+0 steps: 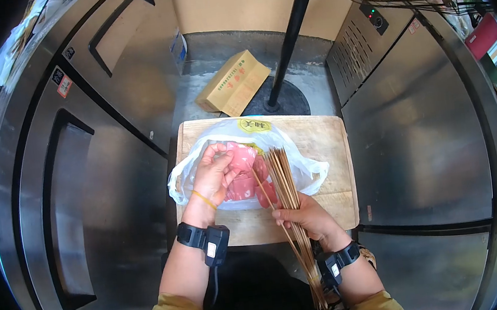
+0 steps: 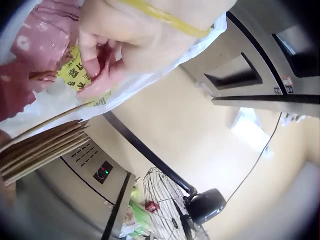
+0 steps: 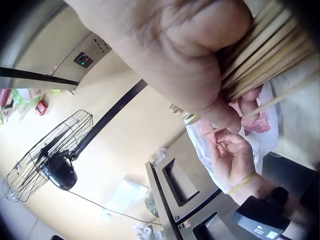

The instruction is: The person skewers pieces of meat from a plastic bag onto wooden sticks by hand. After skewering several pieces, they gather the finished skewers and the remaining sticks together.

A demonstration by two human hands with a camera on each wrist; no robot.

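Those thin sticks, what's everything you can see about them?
The sticks are thin, straight and brown, like wood or bamboo. The right hand grips many in a bundle; one slants apart, its tip near the pink meat. In the head view, their upper ends overlap the white bag; lower ends reach past the near edge of the board.

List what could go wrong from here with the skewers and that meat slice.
1. The single skewer angles out of the right hand toward the left hand; a slip could prick it.
2. The right hand also grips a thick skewer bundle, so some sticks might slide loose.
3. The left hand pinches the thin meat slice near its edge; it may tear or drop.
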